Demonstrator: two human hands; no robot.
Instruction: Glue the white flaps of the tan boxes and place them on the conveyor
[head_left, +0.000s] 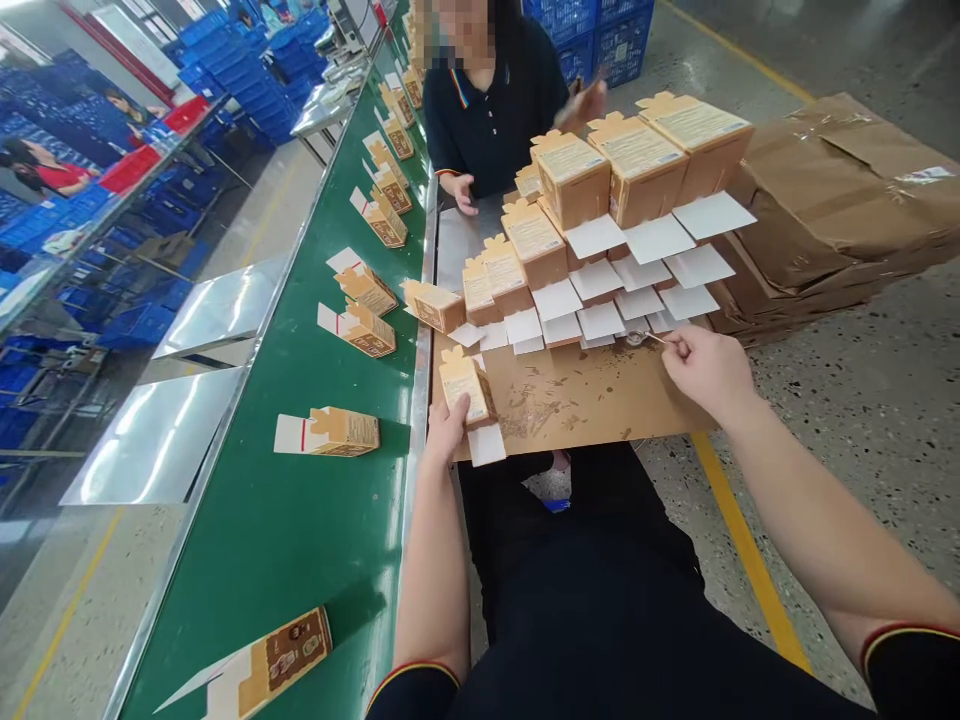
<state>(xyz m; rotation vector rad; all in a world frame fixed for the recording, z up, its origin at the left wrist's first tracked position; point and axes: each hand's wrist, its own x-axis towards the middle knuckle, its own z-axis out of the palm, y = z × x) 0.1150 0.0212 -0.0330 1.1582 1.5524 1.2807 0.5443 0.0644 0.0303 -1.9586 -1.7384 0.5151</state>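
My left hand (445, 432) is closed on a small tan carton (466, 385), which stands at the near left corner of the brown board (600, 395). One white flap of it hangs toward me. In my right hand (709, 372) the fingers pinch a thin pale stick (655, 340). Its far end meets a small round, shiny thing (636, 338) too small to make out. Just beyond, stepped rows of the same cartons (574, 185) lie stacked, their white flaps (660, 240) sticking out toward me.
On my left runs a green conveyor belt (330, 540) carrying several spaced cartons (345, 430). A co-worker (491, 120) in a dark shirt is across the stack. Large brown cardboard packages (847, 200) are piled at right. Blue crates (622, 45) stand behind.
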